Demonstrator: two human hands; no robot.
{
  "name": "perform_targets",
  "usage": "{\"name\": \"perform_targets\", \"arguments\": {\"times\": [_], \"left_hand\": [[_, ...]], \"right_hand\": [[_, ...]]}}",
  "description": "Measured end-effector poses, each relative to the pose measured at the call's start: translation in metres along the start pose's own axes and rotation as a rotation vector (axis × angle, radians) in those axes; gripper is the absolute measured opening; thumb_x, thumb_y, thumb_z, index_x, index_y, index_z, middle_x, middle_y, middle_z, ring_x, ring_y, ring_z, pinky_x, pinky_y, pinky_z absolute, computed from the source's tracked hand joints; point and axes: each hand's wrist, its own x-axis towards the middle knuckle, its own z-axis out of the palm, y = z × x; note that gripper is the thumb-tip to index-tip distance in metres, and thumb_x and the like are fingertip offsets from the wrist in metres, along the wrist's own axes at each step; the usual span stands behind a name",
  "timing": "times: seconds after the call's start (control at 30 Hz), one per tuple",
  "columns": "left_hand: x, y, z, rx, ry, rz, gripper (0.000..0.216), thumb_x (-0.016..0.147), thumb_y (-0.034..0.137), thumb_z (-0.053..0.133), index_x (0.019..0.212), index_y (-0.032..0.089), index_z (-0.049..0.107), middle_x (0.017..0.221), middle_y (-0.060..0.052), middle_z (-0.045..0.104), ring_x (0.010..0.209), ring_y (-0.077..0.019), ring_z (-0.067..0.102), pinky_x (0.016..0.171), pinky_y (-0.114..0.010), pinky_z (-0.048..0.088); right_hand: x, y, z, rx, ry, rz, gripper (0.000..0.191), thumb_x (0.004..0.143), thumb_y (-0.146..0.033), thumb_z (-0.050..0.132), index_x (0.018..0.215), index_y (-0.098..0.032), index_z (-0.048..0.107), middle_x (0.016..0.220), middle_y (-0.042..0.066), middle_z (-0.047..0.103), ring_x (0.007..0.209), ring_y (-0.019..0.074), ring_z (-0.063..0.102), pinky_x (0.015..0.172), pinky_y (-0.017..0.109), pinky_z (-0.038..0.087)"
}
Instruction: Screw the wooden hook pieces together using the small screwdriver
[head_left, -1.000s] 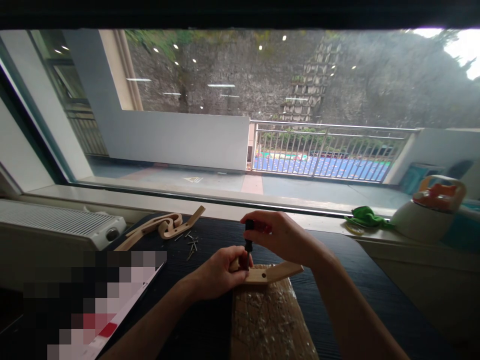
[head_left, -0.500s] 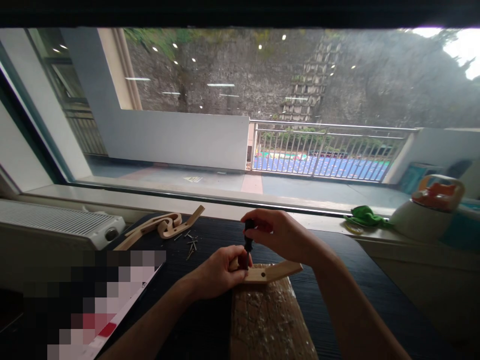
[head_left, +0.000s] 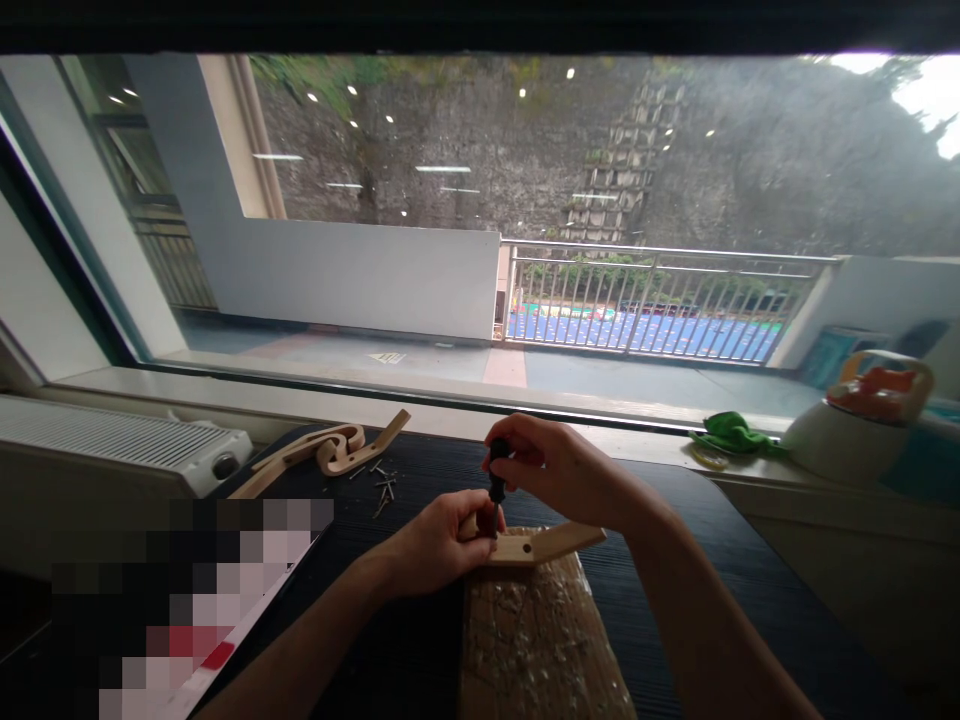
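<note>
My right hand is closed around the black-and-red handle of a screwdriver, held upright with its tip down on a pale wooden piece. My left hand is closed on the left end of that wooden piece and steadies it. The piece lies on a flat package in clear wrap on the dark table.
Curved wooden parts and several loose screws lie at the table's back left. A white radiator stands to the left. On the window sill at right are a green cloth and a white basket with orange contents.
My right hand's fingers have shifted slightly on the screwdriver handle. Everything else stays where it was.
</note>
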Motion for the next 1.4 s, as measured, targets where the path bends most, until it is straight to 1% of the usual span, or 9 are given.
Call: {"name": "perform_targets", "arguments": {"times": [0.13, 0.3, 0.4, 0.57, 0.93, 1.17, 1.23, 1.33, 1.4], "left_hand": [[0.000, 0.003, -0.007, -0.036, -0.051, -0.041, 0.025, 0.072, 0.022, 0.057, 0.096, 0.016, 0.058, 0.074, 0.004, 0.052, 0.066, -0.0100, 0.046, 0.061, -0.021, 0.038], [-0.008, 0.007, -0.016, -0.097, -0.141, -0.084, 0.043, 0.066, 0.020, 0.065, 0.107, 0.018, 0.054, 0.097, 0.000, 0.058, 0.088, -0.0156, 0.055, 0.078, -0.024, 0.043], [-0.014, -0.001, -0.007, -0.166, -0.063, -0.080, 0.054, 0.063, 0.015, 0.066, 0.114, 0.019, 0.049, 0.101, 0.000, 0.057, 0.092, -0.0155, 0.054, 0.082, -0.025, 0.042], [-0.017, -0.023, 0.012, -0.318, 0.077, -0.129, 0.073, 0.063, 0.015, 0.069, 0.126, 0.024, 0.034, 0.109, -0.001, 0.051, 0.089, -0.0131, 0.054, 0.078, -0.025, 0.044], [-0.008, -0.027, 0.022, -0.353, 0.158, -0.121, 0.067, 0.065, 0.019, 0.069, 0.124, 0.022, 0.036, 0.102, -0.001, 0.050, 0.084, -0.0117, 0.053, 0.076, -0.023, 0.043], [0.027, -0.027, 0.020, -0.278, 0.179, -0.040, 0.059, 0.062, 0.018, 0.071, 0.114, 0.017, 0.044, 0.091, 0.001, 0.051, 0.079, -0.0115, 0.051, 0.073, -0.024, 0.041], [0.036, -0.026, 0.011, -0.274, 0.095, -0.045, 0.062, 0.059, 0.019, 0.074, 0.114, 0.017, 0.046, 0.090, 0.002, 0.053, 0.080, -0.0121, 0.052, 0.074, -0.024, 0.042], [0.043, -0.019, -0.012, -0.318, -0.159, -0.140, 0.073, 0.054, 0.023, 0.079, 0.120, 0.019, 0.047, 0.100, 0.000, 0.056, 0.092, -0.0155, 0.054, 0.081, -0.026, 0.042], [0.044, -0.010, -0.028, -0.339, -0.250, -0.191, 0.069, 0.060, 0.031, 0.076, 0.122, 0.020, 0.049, 0.111, -0.002, 0.056, 0.104, -0.0172, 0.052, 0.089, -0.027, 0.039]], "right_hand": [[0.001, 0.004, 0.001, -0.022, 0.024, 0.005, 0.019, 0.081, -0.028, 0.057, 0.098, -0.020, 0.059, 0.073, -0.001, 0.059, 0.065, 0.0103, 0.053, 0.058, 0.024, 0.043], [0.002, 0.004, 0.004, -0.006, 0.017, -0.006, 0.021, 0.080, -0.028, 0.058, 0.099, -0.019, 0.058, 0.072, -0.001, 0.060, 0.062, 0.0099, 0.053, 0.055, 0.024, 0.041], [0.002, 0.004, 0.003, 0.017, 0.007, -0.005, 0.019, 0.081, -0.028, 0.058, 0.098, -0.019, 0.058, 0.073, 0.000, 0.061, 0.064, 0.0107, 0.056, 0.058, 0.024, 0.043], [0.000, 0.003, 0.000, 0.028, -0.014, -0.001, 0.018, 0.082, -0.029, 0.056, 0.097, -0.020, 0.057, 0.075, 0.000, 0.062, 0.065, 0.0111, 0.057, 0.057, 0.024, 0.042], [0.001, -0.002, -0.003, -0.008, 0.011, -0.023, 0.016, 0.081, -0.027, 0.055, 0.095, -0.019, 0.058, 0.070, -0.001, 0.060, 0.062, 0.0096, 0.053, 0.056, 0.023, 0.040], [0.010, 0.017, -0.008, 0.019, 0.050, -0.006, 0.017, 0.081, -0.025, 0.055, 0.096, -0.019, 0.056, 0.070, -0.001, 0.061, 0.061, 0.0107, 0.058, 0.057, 0.024, 0.042], [0.011, 0.024, -0.011, 0.032, 0.068, 0.010, 0.017, 0.081, -0.025, 0.054, 0.096, -0.019, 0.054, 0.071, -0.001, 0.062, 0.061, 0.0109, 0.058, 0.058, 0.024, 0.043], [0.010, 0.032, -0.015, 0.074, 0.077, 0.047, 0.017, 0.083, -0.026, 0.051, 0.099, -0.020, 0.052, 0.077, 0.000, 0.064, 0.062, 0.0109, 0.059, 0.059, 0.025, 0.044], [0.008, 0.034, -0.016, 0.089, 0.069, 0.058, 0.017, 0.084, -0.027, 0.050, 0.100, -0.020, 0.052, 0.079, 0.001, 0.065, 0.063, 0.0110, 0.059, 0.059, 0.025, 0.045]]}}
